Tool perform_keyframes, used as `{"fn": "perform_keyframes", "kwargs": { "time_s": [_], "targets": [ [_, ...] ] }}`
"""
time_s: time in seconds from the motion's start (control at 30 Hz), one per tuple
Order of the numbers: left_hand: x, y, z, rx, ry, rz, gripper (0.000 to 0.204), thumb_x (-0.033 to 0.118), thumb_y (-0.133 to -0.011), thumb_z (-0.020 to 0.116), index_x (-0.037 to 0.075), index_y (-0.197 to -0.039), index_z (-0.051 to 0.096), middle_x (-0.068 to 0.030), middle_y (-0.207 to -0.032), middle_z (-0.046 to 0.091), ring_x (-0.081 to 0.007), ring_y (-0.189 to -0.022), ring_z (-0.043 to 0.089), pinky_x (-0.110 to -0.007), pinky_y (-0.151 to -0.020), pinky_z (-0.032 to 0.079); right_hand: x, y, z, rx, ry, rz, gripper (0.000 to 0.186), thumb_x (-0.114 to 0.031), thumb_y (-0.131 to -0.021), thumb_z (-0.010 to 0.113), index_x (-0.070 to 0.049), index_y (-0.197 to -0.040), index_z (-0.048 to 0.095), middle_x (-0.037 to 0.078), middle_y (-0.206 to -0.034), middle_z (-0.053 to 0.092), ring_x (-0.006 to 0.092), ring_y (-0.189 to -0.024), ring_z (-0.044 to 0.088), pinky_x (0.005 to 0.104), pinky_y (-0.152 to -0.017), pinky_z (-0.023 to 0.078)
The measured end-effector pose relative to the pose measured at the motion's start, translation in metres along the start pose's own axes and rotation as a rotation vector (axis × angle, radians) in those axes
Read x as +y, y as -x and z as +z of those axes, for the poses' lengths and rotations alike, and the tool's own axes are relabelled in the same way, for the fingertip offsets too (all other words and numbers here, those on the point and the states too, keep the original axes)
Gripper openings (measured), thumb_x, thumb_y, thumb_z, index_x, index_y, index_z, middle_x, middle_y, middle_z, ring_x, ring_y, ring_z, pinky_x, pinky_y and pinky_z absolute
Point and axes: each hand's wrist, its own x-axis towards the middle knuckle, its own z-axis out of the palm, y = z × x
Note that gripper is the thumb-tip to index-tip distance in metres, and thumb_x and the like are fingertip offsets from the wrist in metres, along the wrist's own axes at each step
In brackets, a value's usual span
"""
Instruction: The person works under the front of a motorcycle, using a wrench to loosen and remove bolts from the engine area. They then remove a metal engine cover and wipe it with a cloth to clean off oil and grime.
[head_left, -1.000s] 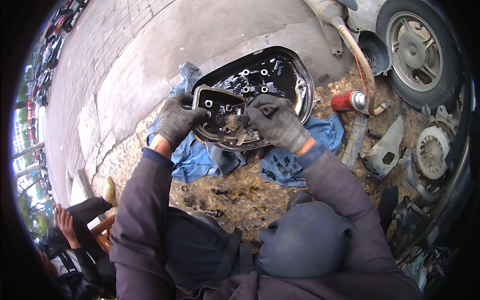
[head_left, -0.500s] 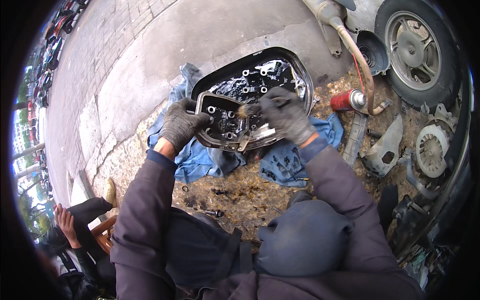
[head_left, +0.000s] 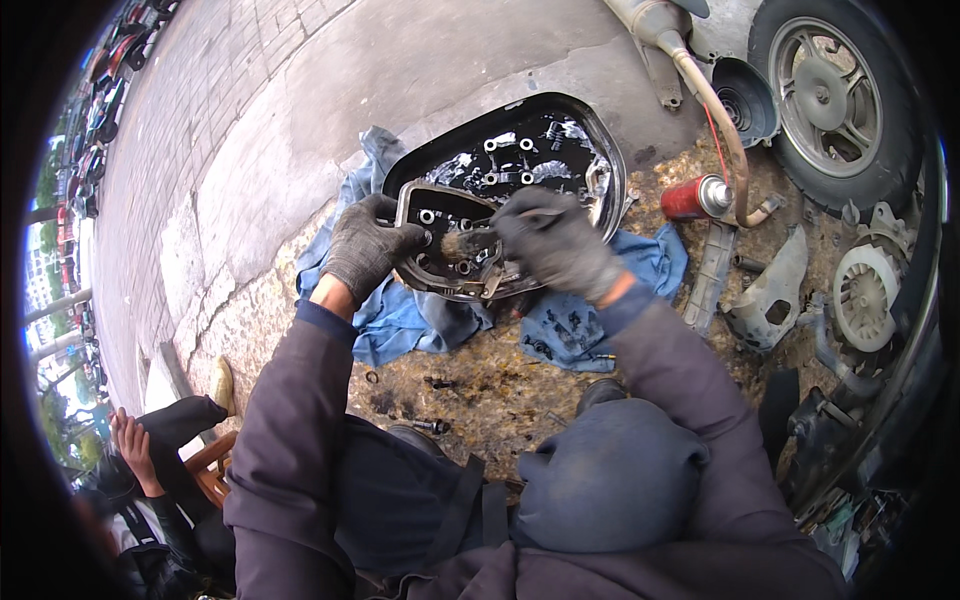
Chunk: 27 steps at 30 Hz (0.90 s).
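Observation:
My gloved left hand [head_left: 368, 245] is closed on the left wall of a small metal housing [head_left: 401, 222], perhaps an engine cover. That housing is tilted over the near-left part of a black oval pan [head_left: 600, 145] wet with dark liquid. A brush [head_left: 462, 244] is held in my gloved right hand [head_left: 555, 238], its bristles inside the housing. Small metal sleeves [head_left: 491, 146] and other little parts sit in the pan. Blue rags [head_left: 370, 325] lie under and beside the pan. My right fingers hide most of the brush handle.
To the right lie a red spray can [head_left: 695, 198], a bent exhaust pipe [head_left: 728, 140], a wheel [head_left: 825, 100] and a pale fan [head_left: 864, 300]. A bolt [head_left: 432, 426] is on the stained ground. Another person's hand [head_left: 130, 438] shows at lower left.
My right hand has moved left and slightly down, carrying the brush bristles deeper into the housing. My left hand keeps its grip, shifted only slightly right.

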Motion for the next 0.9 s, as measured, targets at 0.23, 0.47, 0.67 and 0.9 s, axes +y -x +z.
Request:
{"fn": "perform_keyframes", "kwargs": {
  "time_s": [0.23, 0.47, 0.67, 0.9],
  "targets": [
    [0.000, 0.004, 0.001, -0.026, 0.034, -0.009, 0.036, 0.011, -0.071, 0.075, -0.004, -0.102, 0.064, -0.0113, -0.085, 0.069, -0.0178, -0.073, 0.066, -0.031, -0.068, 0.055, -0.001, -0.004, 0.021, -0.007, 0.136, -0.112, 0.009, -0.015, -0.087, 0.064, -0.007, -0.083, 0.065, 0.006, -0.071, 0.066, 0.0153, -0.067, 0.066, 0.0302, -0.061, 0.054],
    [-0.002, 0.003, -0.001, -0.082, 0.154, -0.049, 0.037, 0.014, -0.075, 0.077, -0.002, -0.106, 0.064, -0.0084, -0.083, 0.069, -0.0129, -0.065, 0.064, -0.025, -0.056, 0.049, -0.005, 0.000, 0.016, 0.017, 0.175, -0.178, 0.010, -0.019, -0.087, 0.067, -0.009, -0.086, 0.066, 0.008, -0.073, 0.066, 0.0166, -0.067, 0.067, 0.0315, -0.062, 0.054],
    [-0.002, 0.004, -0.003, -0.112, 0.227, -0.024, 0.036, 0.017, -0.077, 0.077, 0.000, -0.105, 0.063, -0.0049, -0.079, 0.066, -0.0104, -0.060, 0.058, -0.025, -0.051, 0.046, -0.017, -0.001, 0.017, -0.067, 0.158, -0.344, 0.013, -0.020, -0.092, 0.064, -0.007, -0.092, 0.065, 0.000, -0.072, 0.063, 0.0083, -0.067, 0.063, 0.0254, -0.058, 0.053],
    [-0.002, 0.006, -0.005, -0.137, 0.198, -0.028, 0.033, 0.018, -0.079, 0.076, 0.002, -0.105, 0.063, -0.0044, -0.077, 0.066, -0.0083, -0.059, 0.058, -0.023, -0.048, 0.042, -0.020, 0.001, 0.013, -0.159, -0.012, -0.159, 0.010, -0.016, -0.092, 0.064, -0.006, -0.090, 0.066, 0.003, -0.075, 0.065, 0.0094, -0.067, 0.063, 0.0262, -0.058, 0.053]
  ]
}}
